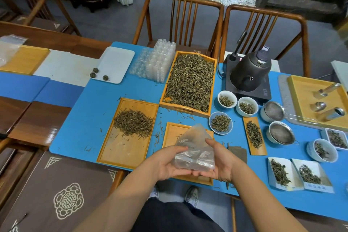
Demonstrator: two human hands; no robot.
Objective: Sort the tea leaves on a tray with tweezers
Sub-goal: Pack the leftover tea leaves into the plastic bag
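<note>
Head view: both hands, left (170, 164) and right (221, 162), gripping a clear plastic bag (194, 149), long axis pointing away, over a small bamboo tray (170, 133).

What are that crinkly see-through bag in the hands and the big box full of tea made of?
The crinkled translucent bag looks like thin, glossy plastic film: it creases and shines. The large tea-filled tray seems light wood or bamboo, with a smooth yellowish rim and a cut-out handle.
</note>
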